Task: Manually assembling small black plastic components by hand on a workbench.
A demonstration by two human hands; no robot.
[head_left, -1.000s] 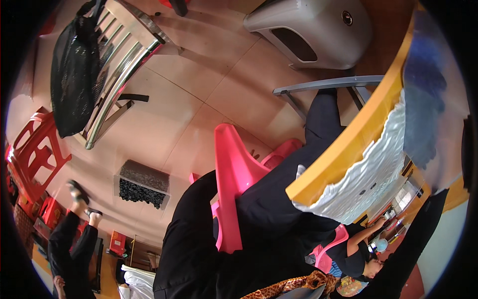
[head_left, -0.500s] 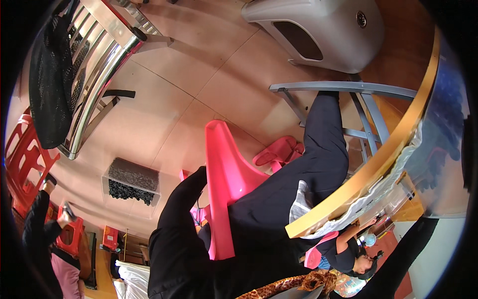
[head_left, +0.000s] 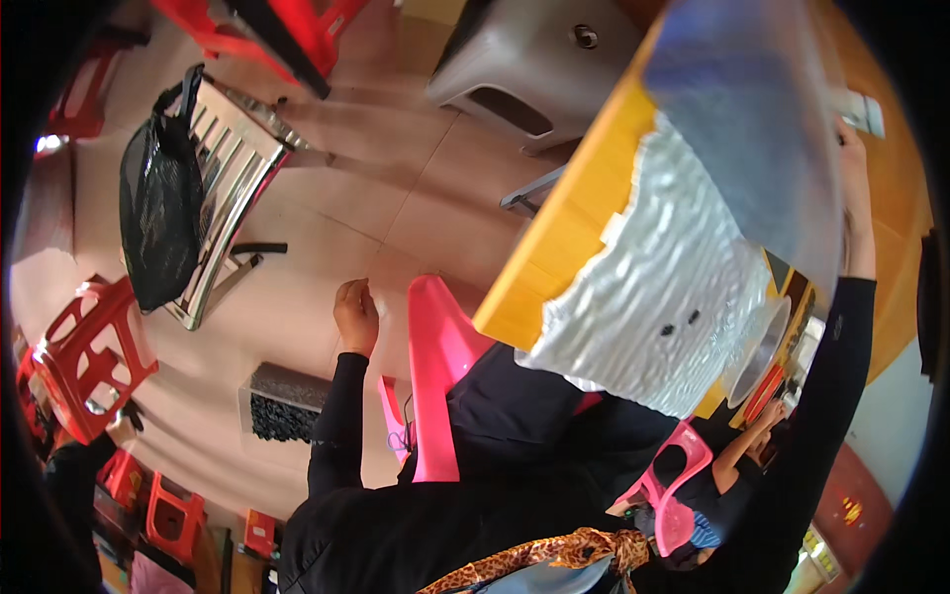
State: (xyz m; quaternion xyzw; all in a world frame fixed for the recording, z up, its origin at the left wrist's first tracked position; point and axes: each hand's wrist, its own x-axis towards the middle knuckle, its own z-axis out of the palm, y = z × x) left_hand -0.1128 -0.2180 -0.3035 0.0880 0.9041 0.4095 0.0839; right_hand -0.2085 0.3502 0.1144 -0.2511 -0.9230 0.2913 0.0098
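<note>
My left hand point(head_left: 356, 315) hangs beside the pink plastic chair point(head_left: 432, 386), its fingers curled in and nothing seen in them. My right arm stretches far over the table on the right. At its end, my right hand point(head_left: 853, 163) is beside a small white object point(head_left: 863, 114), its fingers blurred and partly behind a clear plastic bin point(head_left: 782, 148). Bluish contents show through the bin wall. Silvery bubble wrap point(head_left: 653, 287) with two small black pieces point(head_left: 681, 323) lies on the yellow tabletop point(head_left: 569, 238) near my lap.
A grey plastic stool point(head_left: 534, 74) stands beyond the table. On the left are a metal rack point(head_left: 233, 158) with a black mesh bag point(head_left: 158, 208), a red stool point(head_left: 94, 356) and a clear box of black pieces point(head_left: 282, 406). Another person's arm point(head_left: 747, 450) shows at lower right.
The view has shifted, so more of the tabletop and bubble wrap shows. My left hand has come into sight beside the chair, and my right arm now extends across the table.
</note>
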